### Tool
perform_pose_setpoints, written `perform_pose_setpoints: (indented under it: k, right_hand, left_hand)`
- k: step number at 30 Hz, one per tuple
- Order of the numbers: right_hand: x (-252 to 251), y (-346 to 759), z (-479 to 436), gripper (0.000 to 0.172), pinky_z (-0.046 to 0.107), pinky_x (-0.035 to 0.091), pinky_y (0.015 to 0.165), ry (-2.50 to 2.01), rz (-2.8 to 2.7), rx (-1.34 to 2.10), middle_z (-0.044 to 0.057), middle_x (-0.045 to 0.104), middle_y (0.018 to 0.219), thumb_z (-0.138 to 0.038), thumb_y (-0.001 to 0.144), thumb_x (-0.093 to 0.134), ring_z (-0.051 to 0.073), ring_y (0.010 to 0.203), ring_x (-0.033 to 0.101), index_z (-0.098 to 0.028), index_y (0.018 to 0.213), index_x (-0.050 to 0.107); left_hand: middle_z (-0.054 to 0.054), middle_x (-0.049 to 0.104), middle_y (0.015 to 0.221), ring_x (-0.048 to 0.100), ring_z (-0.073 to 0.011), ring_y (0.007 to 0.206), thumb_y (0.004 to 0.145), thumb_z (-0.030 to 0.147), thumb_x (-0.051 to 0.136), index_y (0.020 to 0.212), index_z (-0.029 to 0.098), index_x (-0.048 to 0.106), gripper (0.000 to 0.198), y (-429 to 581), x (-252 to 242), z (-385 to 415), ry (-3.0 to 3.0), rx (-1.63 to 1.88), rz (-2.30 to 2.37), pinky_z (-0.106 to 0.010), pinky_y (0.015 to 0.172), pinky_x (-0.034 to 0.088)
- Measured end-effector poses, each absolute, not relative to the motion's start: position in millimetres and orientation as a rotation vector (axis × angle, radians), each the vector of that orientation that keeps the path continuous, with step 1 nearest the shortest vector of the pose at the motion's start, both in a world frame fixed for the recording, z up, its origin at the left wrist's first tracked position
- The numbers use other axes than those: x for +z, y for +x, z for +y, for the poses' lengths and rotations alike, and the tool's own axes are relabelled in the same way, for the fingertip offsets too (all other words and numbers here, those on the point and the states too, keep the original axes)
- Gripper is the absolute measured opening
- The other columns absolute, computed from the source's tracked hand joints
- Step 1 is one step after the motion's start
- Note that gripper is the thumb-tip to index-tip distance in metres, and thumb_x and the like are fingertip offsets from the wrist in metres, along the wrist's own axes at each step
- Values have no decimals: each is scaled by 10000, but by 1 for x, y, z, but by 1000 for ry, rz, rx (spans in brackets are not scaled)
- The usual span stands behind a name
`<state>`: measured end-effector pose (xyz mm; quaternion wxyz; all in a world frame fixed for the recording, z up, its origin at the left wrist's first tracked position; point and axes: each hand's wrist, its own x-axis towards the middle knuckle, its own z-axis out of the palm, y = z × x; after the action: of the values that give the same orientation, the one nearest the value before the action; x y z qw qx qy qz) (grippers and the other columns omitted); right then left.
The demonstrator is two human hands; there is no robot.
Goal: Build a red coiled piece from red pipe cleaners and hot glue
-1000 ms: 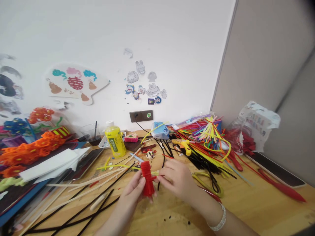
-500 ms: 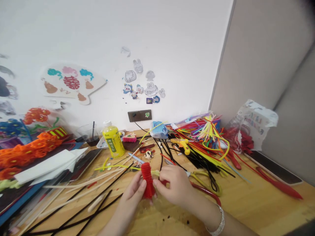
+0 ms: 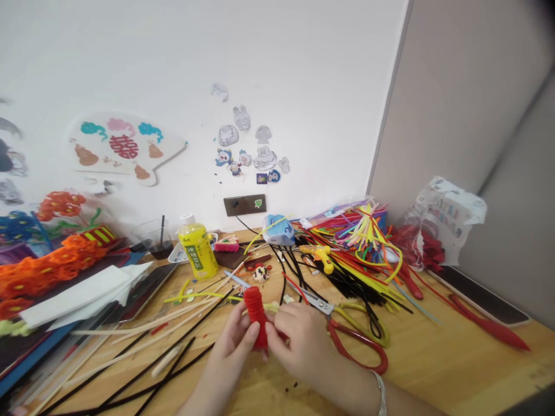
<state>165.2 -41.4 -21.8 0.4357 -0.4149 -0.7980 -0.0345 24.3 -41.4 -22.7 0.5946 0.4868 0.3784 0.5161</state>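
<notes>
A red fuzzy coil of wound pipe cleaner (image 3: 255,306) stands nearly upright between my hands, narrow at the top and wider below. My left hand (image 3: 234,338) is closed around its left side, thumb on the front. From the right, my right hand (image 3: 299,335) pinches its lower part with thumb and bent fingers. The coil's back and underside are hidden by my fingers. Just right of my right hand lie scissors (image 3: 359,346) with red handles, their blades pointing away to the upper left.
A yellow drink bottle (image 3: 197,248) stands behind. Black pipe cleaners (image 3: 173,346) cross the table at left. A yellow glue gun (image 3: 321,258) and a heap of coloured pipe cleaners (image 3: 359,231) lie at back right. Orange fuzzy flowers (image 3: 56,263) stand far left.
The coil has tilted slightly to the left at its top. My right hand has moved slightly left and lower against it, uncovering more of the scissors.
</notes>
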Motion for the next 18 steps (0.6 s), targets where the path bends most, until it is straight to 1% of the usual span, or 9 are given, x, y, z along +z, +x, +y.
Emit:
perform_pose_setpoints:
  k: [4, 7, 10, 12, 14, 16, 17, 18]
  right_hand:
    - [-24, 162, -43, 268, 260, 257, 501, -1052, -1990, -41, -11, 519, 532, -144, 806, 431, 111, 520, 460, -183, 544, 471]
    - [-29, 160, -42, 282, 275, 232, 496, -1084, -1954, -117, -6, 511, 520, -140, 801, 425, 116, 508, 445, -182, 524, 454]
    - [-30, 160, -42, 279, 282, 234, 506, -1055, -1954, -193, 2, 519, 531, -132, 796, 414, 125, 523, 449, -184, 525, 457]
    - [-29, 161, -42, 276, 281, 244, 515, -1032, -1976, -220, 6, 526, 546, -135, 804, 415, 130, 538, 456, -184, 538, 468]
    - [-26, 163, -42, 291, 282, 249, 516, -1031, -1985, -242, 8, 524, 548, -155, 826, 414, 135, 541, 454, -184, 543, 474]
    - [-23, 165, -42, 311, 283, 253, 515, -1039, -1983, -248, 10, 519, 546, -178, 847, 405, 139, 542, 454, -185, 543, 476]
    - [-23, 165, -42, 318, 283, 256, 516, -1038, -1983, -246, 10, 517, 544, -186, 853, 401, 140, 542, 455, -185, 543, 476]
    - [-23, 166, -42, 322, 282, 259, 516, -1037, -1985, -239, 10, 516, 544, -190, 855, 399, 140, 543, 456, -185, 543, 475]
  left_hand:
    - [-13, 675, 741, 623, -192, 648, 603, 404, 762, 968, 216, 524, 474, 26, -23, -42, 1121, 1247, 899, -255, 533, 517]
    - [-22, 694, 771, 642, -217, 735, 602, 421, 756, 980, 219, 537, 482, 26, -25, -43, 1105, 1240, 916, -272, 612, 529]
    - [-33, 708, 876, 630, -238, 885, 577, 435, 767, 997, 228, 574, 506, 26, -26, -44, 1060, 1256, 969, -279, 735, 517]
    - [-34, 707, 931, 611, -242, 943, 559, 441, 776, 1000, 232, 599, 519, 25, -27, -45, 1038, 1274, 1004, -270, 770, 507]
    - [-37, 710, 920, 624, -239, 890, 560, 445, 774, 1000, 223, 618, 517, 25, -28, -45, 1043, 1259, 1001, -266, 724, 520]
    - [-41, 716, 855, 639, -220, 736, 574, 447, 765, 1005, 208, 629, 512, 24, -28, -46, 1066, 1215, 965, -269, 620, 532]
    - [-43, 717, 833, 635, -213, 689, 584, 446, 760, 1008, 202, 634, 505, 24, -28, -46, 1074, 1197, 953, -268, 583, 530]
    - [-45, 719, 830, 633, -214, 686, 594, 441, 756, 1008, 200, 641, 493, 23, -27, -46, 1079, 1184, 952, -266, 571, 529]
